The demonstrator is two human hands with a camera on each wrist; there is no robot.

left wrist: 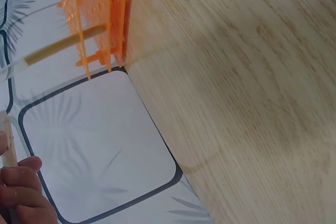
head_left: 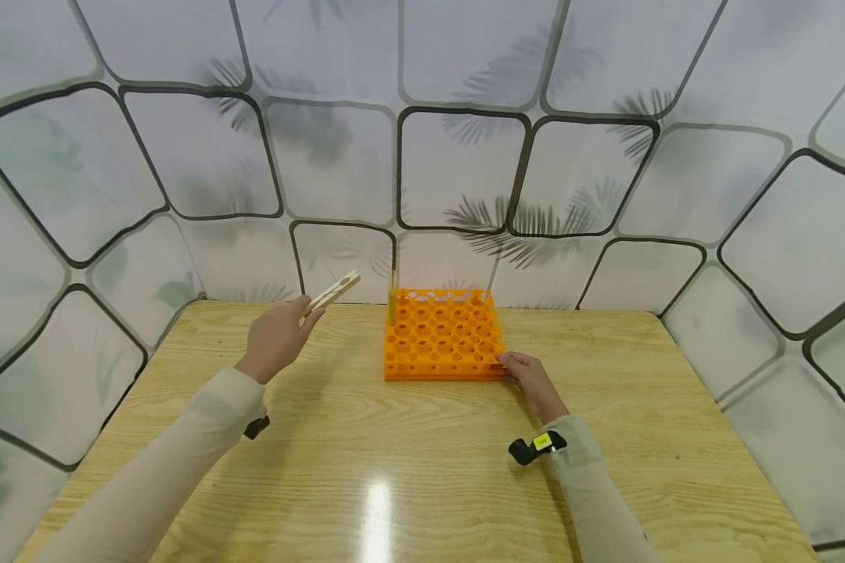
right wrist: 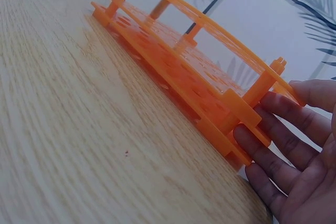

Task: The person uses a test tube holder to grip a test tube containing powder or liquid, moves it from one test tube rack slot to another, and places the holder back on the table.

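An orange plastic test tube rack (head_left: 445,366) stands on the wooden table, most of its holes bare. In its far left corner a test tube (head_left: 393,306) with yellow liquid stands upright; the left wrist view shows the clear upper part of this tube (left wrist: 50,52). My left hand (head_left: 276,336) holds a wooden test tube clamp (head_left: 334,290) above the table, left of the rack, its front end pointing toward the tube. My right hand (head_left: 533,383) grips the rack's near right corner, thumb on the top plate and fingers (right wrist: 286,135) against the side.
The pale wooden table (head_left: 408,438) reaches to a patterned curtain (head_left: 345,164) at the back and sides. Black wrist cameras are strapped at both sleeves; the right camera (head_left: 535,447) has a yellow label. A bright glare lies on the near tabletop.
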